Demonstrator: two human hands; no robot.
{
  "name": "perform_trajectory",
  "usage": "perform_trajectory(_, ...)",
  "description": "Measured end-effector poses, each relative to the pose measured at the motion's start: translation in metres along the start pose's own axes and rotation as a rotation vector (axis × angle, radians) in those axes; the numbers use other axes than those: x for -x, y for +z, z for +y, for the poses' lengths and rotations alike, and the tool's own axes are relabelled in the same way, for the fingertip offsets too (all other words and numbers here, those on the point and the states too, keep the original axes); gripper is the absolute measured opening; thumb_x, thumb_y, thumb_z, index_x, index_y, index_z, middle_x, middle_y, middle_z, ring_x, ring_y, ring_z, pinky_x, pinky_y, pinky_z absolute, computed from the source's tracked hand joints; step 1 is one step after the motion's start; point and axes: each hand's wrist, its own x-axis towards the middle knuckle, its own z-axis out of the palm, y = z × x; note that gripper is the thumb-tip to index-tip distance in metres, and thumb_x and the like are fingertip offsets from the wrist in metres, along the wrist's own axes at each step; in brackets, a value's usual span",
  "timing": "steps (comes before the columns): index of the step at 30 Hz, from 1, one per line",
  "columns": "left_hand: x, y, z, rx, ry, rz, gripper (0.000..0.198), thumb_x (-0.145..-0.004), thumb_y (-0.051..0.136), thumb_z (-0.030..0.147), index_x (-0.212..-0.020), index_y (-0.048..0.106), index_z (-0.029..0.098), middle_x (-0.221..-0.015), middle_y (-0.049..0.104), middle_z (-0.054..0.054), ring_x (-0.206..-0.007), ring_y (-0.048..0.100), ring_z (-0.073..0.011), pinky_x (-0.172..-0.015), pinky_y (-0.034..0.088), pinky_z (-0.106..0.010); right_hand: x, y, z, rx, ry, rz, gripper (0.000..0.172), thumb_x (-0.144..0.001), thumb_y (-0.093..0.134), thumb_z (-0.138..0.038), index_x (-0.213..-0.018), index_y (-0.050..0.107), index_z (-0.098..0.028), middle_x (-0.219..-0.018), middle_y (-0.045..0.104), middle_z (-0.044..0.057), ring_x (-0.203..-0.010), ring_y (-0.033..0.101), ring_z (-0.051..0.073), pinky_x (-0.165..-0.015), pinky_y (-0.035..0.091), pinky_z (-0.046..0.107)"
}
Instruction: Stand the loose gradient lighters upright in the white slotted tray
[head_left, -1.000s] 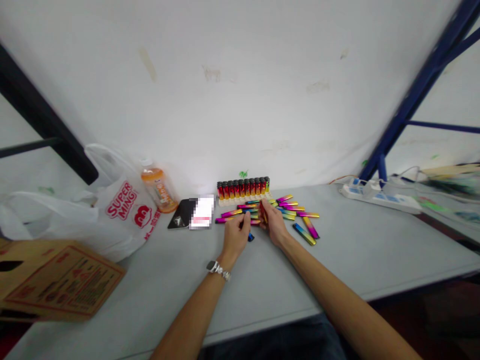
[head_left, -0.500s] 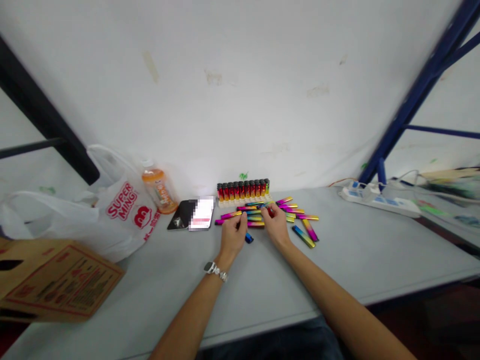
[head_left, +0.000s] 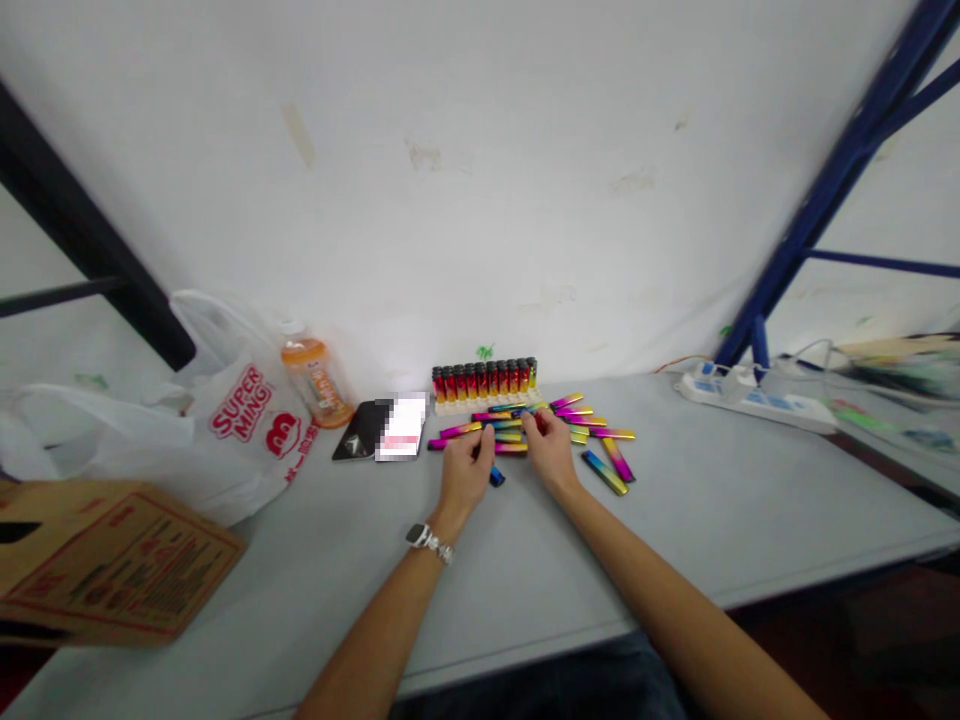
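My left hand (head_left: 465, 470), with a watch at the wrist, is closed in a pinch at the near left of a pile of slim, shiny two-tone cases (head_left: 512, 449). What its fingertips hold is hidden. The blue end of one case (head_left: 496, 477) shows beside that hand; I cannot tell whether it is gripped. My right hand (head_left: 552, 452) is also closed, its thumb and fingers over the middle of the pile, with a bit of red at the fingertips too small to name. Right behind the pile, a pale rack (head_left: 450, 408) holds an upright row of black-topped, red-and-yellow lighters (head_left: 482, 380).
A phone (head_left: 364, 430) with a lit, blurred area beside it lies left of the pile. Farther left are an orange drink bottle (head_left: 315, 380), a white plastic bag (head_left: 195, 450) and a cardboard box (head_left: 120, 560). A power strip (head_left: 754, 398) with cables lies at right.
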Motion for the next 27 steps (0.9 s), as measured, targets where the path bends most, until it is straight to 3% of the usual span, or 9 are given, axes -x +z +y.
perform_trajectory(5,0.0,0.0,-0.001,0.005,0.002,0.003,0.049,-0.095,0.043,0.045,-0.053,0.044,0.019,-0.049,0.044,0.002,-0.049,0.041,-0.0106,-0.052,0.03,-0.026,0.0,0.002,0.002,-0.087,-0.01,0.0,0.039,-0.088,0.055,-0.05,-0.064,0.042,-0.021,-0.057,0.034,-0.007,-0.055,0.034,0.011,-0.053,0.028,0.025)
perform_trajectory(9,0.0,0.0,0.001,0.003,-0.002,-0.007,0.05,-0.095,0.042,0.045,-0.053,0.044,0.018,-0.048,0.044,0.002,-0.048,0.041,-0.0105,-0.052,0.03,-0.026,-0.005,0.002,0.004,-0.26,0.022,-0.112,0.033,-0.089,0.054,-0.053,-0.095,0.054,-0.021,-0.061,0.05,-0.006,-0.054,0.044,0.012,-0.053,0.037,0.024)
perform_trajectory(11,0.001,0.001,0.002,0.003,-0.006,-0.012,0.051,-0.095,0.043,0.046,-0.053,0.044,0.018,-0.048,0.044,0.002,-0.048,0.041,-0.0104,-0.051,0.03,-0.026,-0.011,-0.002,0.004,-0.288,-0.003,-0.166,0.033,-0.089,0.055,-0.051,-0.102,0.054,-0.021,-0.068,0.058,-0.004,-0.06,0.054,0.014,-0.06,0.044,0.026)
perform_trajectory(14,0.002,0.003,0.002,-0.004,-0.007,-0.031,0.052,-0.095,0.043,0.049,-0.053,0.044,0.018,-0.048,0.044,0.002,-0.048,0.041,-0.0105,-0.051,0.029,-0.026,-0.028,-0.015,0.004,-0.138,-0.131,-0.17,0.03,-0.084,0.062,-0.048,-0.093,0.061,-0.02,-0.088,0.065,0.004,-0.084,0.061,0.018,-0.077,0.048,0.03)
perform_trajectory(16,0.003,0.004,0.003,-0.013,-0.003,-0.045,0.053,-0.095,0.043,0.05,-0.053,0.044,0.018,-0.048,0.043,0.003,-0.048,0.04,-0.0105,-0.051,0.029,-0.026,-0.042,-0.026,0.006,0.031,-0.191,-0.156,0.029,-0.08,0.067,-0.047,-0.087,0.067,-0.019,-0.096,0.066,0.006,-0.089,0.06,0.019,-0.081,0.048,0.032)
perform_trajectory(22,0.003,0.007,0.002,-0.012,-0.021,-0.052,0.052,-0.095,0.043,0.05,-0.053,0.043,0.019,-0.048,0.041,0.003,-0.048,0.039,-0.0103,-0.05,0.029,-0.026,-0.094,-0.051,0.016,0.241,-0.162,-0.285,0.02,-0.078,0.066,-0.032,-0.093,0.07,-0.018,-0.082,0.07,0.003,-0.066,0.06,0.015,-0.067,0.048,0.029)
perform_trajectory(27,0.001,0.006,0.001,-0.001,-0.032,-0.05,0.053,-0.094,0.043,0.051,-0.053,0.042,0.019,-0.048,0.041,0.003,-0.048,0.039,-0.0102,-0.05,0.029,-0.026,-0.129,-0.05,0.028,0.28,-0.238,-0.339,0.017,-0.076,0.065,-0.019,-0.092,0.063,-0.016,-0.083,0.069,0.002,-0.065,0.065,0.014,-0.064,0.048,0.026)
